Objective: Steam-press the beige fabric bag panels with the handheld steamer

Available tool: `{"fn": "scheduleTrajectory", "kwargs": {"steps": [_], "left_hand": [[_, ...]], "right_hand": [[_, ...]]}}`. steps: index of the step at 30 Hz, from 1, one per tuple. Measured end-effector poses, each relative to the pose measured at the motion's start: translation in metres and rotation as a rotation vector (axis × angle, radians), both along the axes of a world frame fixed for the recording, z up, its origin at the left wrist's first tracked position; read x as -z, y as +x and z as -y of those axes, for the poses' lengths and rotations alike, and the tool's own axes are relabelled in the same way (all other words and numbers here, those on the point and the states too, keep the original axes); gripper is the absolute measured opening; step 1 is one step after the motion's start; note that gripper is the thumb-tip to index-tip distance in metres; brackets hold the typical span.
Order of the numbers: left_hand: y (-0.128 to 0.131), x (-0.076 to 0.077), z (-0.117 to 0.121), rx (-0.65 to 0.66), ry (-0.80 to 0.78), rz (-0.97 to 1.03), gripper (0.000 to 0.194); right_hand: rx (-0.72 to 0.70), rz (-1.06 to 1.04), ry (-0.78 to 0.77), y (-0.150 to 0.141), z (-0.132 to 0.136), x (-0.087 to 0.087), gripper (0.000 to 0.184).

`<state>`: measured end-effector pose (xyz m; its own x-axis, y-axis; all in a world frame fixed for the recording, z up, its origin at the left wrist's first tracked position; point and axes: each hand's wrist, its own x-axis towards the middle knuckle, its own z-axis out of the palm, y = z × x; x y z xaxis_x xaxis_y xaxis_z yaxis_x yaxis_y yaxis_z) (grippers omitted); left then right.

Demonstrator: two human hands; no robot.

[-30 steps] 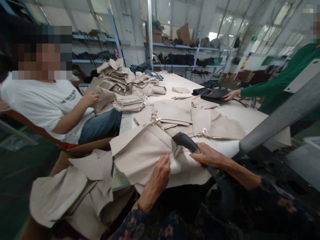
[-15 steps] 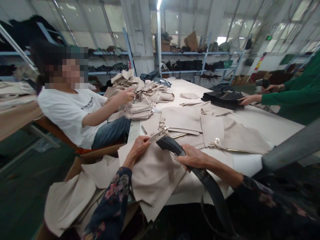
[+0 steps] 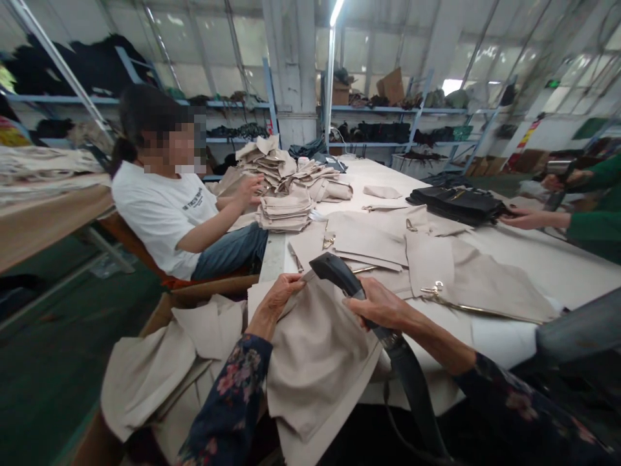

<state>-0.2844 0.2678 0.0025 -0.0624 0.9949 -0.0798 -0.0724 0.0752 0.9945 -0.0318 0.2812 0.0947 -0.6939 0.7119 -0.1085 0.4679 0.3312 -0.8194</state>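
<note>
My left hand (image 3: pixel 281 296) pinches the upper edge of a beige bag piece (image 3: pixel 320 349), which drapes down over the table's front edge. Wrapped around the grip of a black curved nozzle tool (image 3: pixel 334 270) is my right hand (image 3: pixel 378 303). A thick dark hose (image 3: pixel 412 375) runs down from the tool. The nozzle's tip is close to the pinched edge, just right of my left fingertips; whether they touch I cannot tell. Beyond it lie flat beige pieces (image 3: pixel 369 236) with gold-coloured clasps (image 3: pixel 431 289).
A cardboard box (image 3: pixel 162 315) with beige pieces stands at my left. A seated co-worker (image 3: pixel 160 200) handles stacked beige pieces (image 3: pixel 284 213). At the right, another person's hand (image 3: pixel 526 218) touches a black bag (image 3: pixel 456 204). A grey post (image 3: pixel 582 330) juts in at the right.
The view has swung left, so most things appear farther right. The beige piece under my hands hangs differently, its folds shifted. The black bag at the right has changed position.
</note>
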Motion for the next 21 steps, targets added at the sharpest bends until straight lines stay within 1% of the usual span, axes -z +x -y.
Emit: {"fn": "scheduleTrajectory", "kwargs": {"steps": [3,5,7,9,11,13,16,18,20,21], "left_hand": [[0.001,0.000,0.001,0.029,0.005,0.026,0.030],[0.004,-0.001,0.003,0.041,0.029,0.004,0.029],[0.006,-0.003,0.004,0.052,0.079,-0.054,0.026],[0.008,-0.005,0.006,0.069,0.155,-0.136,0.020],[0.010,-0.007,0.008,0.096,0.217,-0.247,0.018],[0.014,-0.007,0.012,0.106,0.246,-0.428,0.020],[0.021,-0.006,0.019,0.057,0.294,-0.777,0.017],[0.024,-0.009,0.024,-0.002,0.328,-0.935,0.019],[0.021,-0.021,0.026,-0.058,0.336,-0.997,0.022],[0.017,-0.031,0.027,-0.093,0.336,-1.007,0.022]], "right_hand": [[0.037,0.048,-0.012,0.016,0.018,0.000,0.011],[0.031,0.094,-0.039,0.018,0.024,0.004,0.010],[0.016,0.102,-0.057,0.011,0.022,0.008,0.009],[0.004,0.072,-0.031,0.001,0.014,0.011,0.007],[0.027,0.027,0.013,-0.006,0.002,0.010,0.007],[0.070,-0.008,0.022,-0.006,-0.008,0.004,0.011],[0.097,-0.032,-0.036,0.010,-0.011,-0.012,0.014],[0.097,-0.051,-0.065,0.027,-0.004,-0.022,0.016],[0.098,-0.083,-0.085,0.043,0.006,-0.028,0.018],[0.094,-0.098,-0.092,0.051,0.011,-0.029,0.019]]}}
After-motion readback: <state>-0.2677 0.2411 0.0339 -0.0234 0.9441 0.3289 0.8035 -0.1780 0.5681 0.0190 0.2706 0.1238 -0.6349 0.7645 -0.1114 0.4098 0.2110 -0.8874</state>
